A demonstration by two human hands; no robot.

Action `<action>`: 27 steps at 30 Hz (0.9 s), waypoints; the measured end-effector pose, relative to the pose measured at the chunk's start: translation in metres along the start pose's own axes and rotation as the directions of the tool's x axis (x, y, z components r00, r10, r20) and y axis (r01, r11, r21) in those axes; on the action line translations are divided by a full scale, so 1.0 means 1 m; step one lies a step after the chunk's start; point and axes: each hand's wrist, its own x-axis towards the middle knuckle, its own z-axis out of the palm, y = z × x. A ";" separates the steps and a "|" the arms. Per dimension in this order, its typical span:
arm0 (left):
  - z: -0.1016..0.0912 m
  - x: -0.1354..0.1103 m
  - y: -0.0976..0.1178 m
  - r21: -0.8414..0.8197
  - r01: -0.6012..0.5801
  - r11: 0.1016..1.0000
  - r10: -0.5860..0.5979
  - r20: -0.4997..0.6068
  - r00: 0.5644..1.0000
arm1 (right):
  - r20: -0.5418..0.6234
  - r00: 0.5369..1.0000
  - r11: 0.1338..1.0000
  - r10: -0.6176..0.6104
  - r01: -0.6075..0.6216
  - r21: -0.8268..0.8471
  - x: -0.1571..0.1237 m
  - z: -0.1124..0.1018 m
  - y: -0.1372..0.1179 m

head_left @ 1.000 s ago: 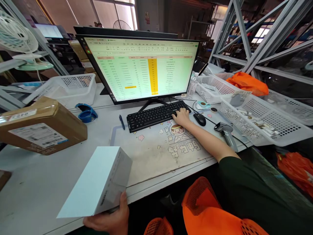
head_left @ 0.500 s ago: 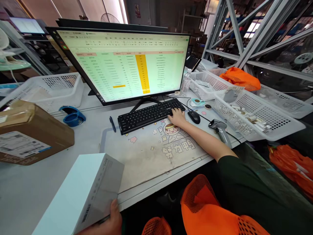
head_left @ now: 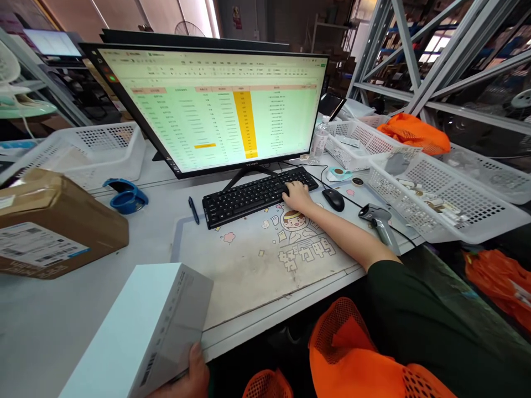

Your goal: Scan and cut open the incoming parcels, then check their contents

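Note:
My left hand [head_left: 188, 378] grips the near right edge of a white box [head_left: 120, 320], its thumb on the printed grey side; the other fingers are mostly hidden beneath. The box has a barcode label on that side and is tilted over the desk's front edge. My right hand [head_left: 297, 196] rests on the right part of a black keyboard [head_left: 257, 198], fingers loosely spread over the keys and holding nothing. Beyond the keyboard stands a monitor [head_left: 215, 116] with a spreadsheet on it. A black mouse [head_left: 333, 199] lies just right of that hand.
A taped cardboard box [head_left: 62, 221] and a blue tape dispenser [head_left: 125, 196] stand on the left. A pen [head_left: 193, 210] lies beside the keyboard. On the right are a barcode scanner [head_left: 380, 224], a plastic bottle [head_left: 319, 139] and white baskets [head_left: 448, 193].
My right hand has slid slightly left across the keys. My left hand still holds the white box in nearly the same place. The whole view has shifted a little.

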 end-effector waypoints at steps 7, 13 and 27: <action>0.001 -0.002 -0.014 0.155 -0.165 0.974 0.194 -0.198 0.961 | 0.028 0.999 1.000 -0.023 0.023 0.005 0.034 0.007 -0.023; 0.013 -0.007 -0.024 0.143 -0.114 0.983 0.146 -0.237 0.960 | 0.033 0.998 0.999 0.044 -0.044 -0.021 -0.014 0.000 0.005; 0.001 0.007 0.005 -0.123 0.025 0.992 -0.055 -0.245 0.968 | -0.113 0.993 1.000 -0.019 0.017 -0.020 -0.040 0.018 0.004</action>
